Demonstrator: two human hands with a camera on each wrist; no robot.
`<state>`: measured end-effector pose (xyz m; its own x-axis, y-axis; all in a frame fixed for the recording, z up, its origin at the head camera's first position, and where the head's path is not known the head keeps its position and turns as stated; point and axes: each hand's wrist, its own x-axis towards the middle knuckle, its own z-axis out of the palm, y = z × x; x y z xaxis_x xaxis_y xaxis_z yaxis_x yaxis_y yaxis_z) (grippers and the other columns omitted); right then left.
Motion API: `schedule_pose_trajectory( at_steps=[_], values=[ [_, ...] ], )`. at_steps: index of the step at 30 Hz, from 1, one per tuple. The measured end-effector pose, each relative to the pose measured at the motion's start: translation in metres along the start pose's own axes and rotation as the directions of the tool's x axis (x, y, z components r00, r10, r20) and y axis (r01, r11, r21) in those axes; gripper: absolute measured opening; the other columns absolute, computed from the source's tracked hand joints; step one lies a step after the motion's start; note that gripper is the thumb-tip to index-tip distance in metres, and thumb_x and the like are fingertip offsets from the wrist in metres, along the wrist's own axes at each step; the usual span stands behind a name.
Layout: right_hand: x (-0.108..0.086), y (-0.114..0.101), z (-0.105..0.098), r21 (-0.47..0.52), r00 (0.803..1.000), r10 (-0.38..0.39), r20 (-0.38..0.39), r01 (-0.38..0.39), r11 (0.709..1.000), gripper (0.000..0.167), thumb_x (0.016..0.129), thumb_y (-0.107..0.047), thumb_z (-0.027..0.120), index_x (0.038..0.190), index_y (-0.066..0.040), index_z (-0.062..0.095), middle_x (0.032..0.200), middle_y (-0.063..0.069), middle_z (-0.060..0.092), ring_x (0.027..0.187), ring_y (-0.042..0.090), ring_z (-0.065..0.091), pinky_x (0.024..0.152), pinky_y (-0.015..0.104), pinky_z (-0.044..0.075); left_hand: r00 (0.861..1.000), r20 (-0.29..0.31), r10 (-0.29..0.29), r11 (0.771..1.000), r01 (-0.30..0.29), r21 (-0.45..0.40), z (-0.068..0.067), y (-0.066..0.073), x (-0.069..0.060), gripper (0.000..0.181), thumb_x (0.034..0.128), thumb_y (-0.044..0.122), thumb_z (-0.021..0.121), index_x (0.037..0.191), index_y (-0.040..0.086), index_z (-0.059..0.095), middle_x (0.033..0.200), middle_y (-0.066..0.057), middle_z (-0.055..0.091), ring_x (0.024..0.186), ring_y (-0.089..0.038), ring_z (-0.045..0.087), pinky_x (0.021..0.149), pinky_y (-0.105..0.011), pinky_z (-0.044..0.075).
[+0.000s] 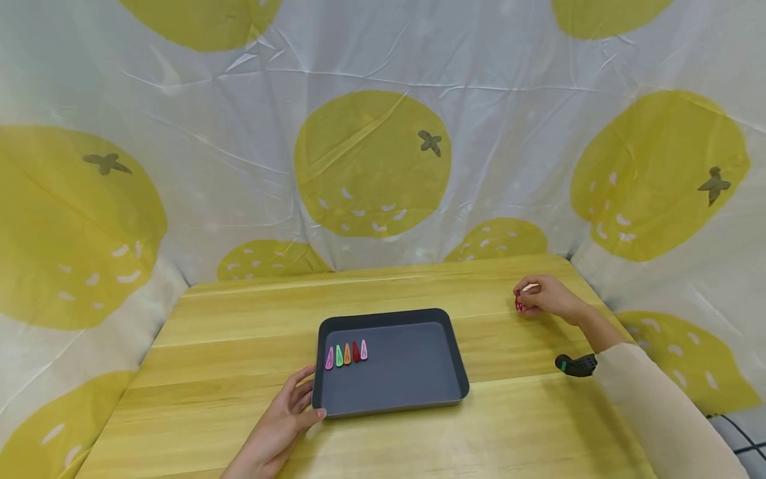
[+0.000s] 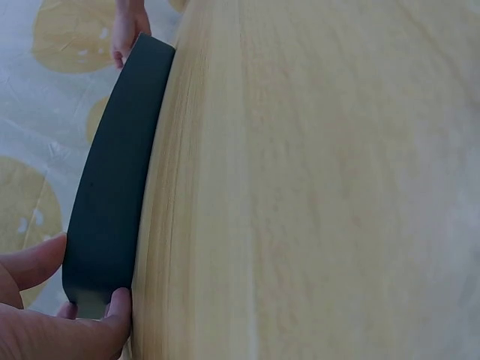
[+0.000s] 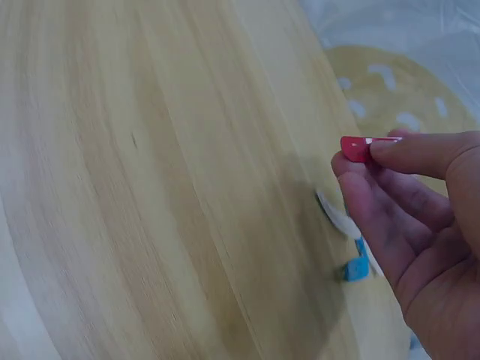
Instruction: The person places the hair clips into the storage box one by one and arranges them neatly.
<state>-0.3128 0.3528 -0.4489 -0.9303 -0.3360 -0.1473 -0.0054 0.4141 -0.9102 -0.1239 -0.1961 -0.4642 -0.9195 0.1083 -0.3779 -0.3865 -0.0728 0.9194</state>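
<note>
My left hand (image 1: 280, 420) grips the near-left corner of a dark grey tray (image 1: 407, 366), its thumb at the rim. The left wrist view shows thumb and fingers of this hand (image 2: 56, 330) around the end of the tray (image 2: 112, 180). Inside the tray, at its left, lie several hair clips in a row: purple (image 1: 330, 358), green (image 1: 339, 355), orange (image 1: 347, 354), red (image 1: 356, 351) and pale pink (image 1: 364, 349). Far right of the tray, my right hand (image 1: 547, 298) pinches a red clip (image 1: 518, 303). In the right wrist view, thumb and fingertips of that hand (image 3: 439, 217) hold the clip (image 3: 355, 148).
A black curved object (image 1: 576, 365) with a green mark shows beside the right sleeve (image 1: 646, 406). Behind the right fingers is a blue piece (image 3: 356, 268) by a pale curved item. A fruit-print cloth (image 1: 371, 60) hangs behind the wooden table (image 1: 239, 332). Dark cables (image 1: 751, 447) show at lower right.
</note>
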Motion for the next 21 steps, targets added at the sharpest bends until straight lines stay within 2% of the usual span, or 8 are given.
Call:
schedule_pose_trajectory(
  at_steps=[6,15,21],
  values=[
    [0.002,-0.007,0.012,-0.034,1.0,-0.008,0.018,0.009,0.999,0.028,0.105,-0.002,0.057,0.125,0.018,0.054,0.107,0.03,0.069,0.091,0.037,0.072,0.077,0.044,0.061,1.0,0.001,-0.005,1.0,0.005,-0.009,0.002,0.0,0.002,0.088,0.0884,-0.017,0.066,0.161,0.009,0.025,0.162,-0.03,0.02,0.149,-0.049,0.019,0.116,-0.059,0.029],
    [0.008,-0.022,0.038,-0.079,0.997,-0.051,0.052,0.055,0.995,0.025,0.104,-0.005,0.06,0.119,0.015,0.058,0.103,0.021,0.067,0.09,0.04,0.071,0.077,0.046,0.061,1.0,0.002,0.011,1.0,-0.01,-0.022,0.003,0.001,0.0,0.088,0.0865,-0.018,0.066,0.16,0.009,0.027,0.161,-0.029,0.022,0.148,-0.048,0.021,0.116,-0.058,0.029],
    [0.015,-0.034,0.055,-0.104,0.995,-0.063,0.075,0.071,0.992,0.015,0.103,-0.005,0.062,0.11,0.008,0.063,0.097,0.018,0.07,0.09,0.041,0.071,0.078,0.048,0.061,1.0,0.0,0.016,0.999,-0.016,-0.032,0.001,0.0,-0.003,0.087,0.0866,-0.018,0.066,0.16,0.008,0.027,0.161,-0.029,0.023,0.148,-0.048,0.022,0.116,-0.057,0.03]
  ],
)
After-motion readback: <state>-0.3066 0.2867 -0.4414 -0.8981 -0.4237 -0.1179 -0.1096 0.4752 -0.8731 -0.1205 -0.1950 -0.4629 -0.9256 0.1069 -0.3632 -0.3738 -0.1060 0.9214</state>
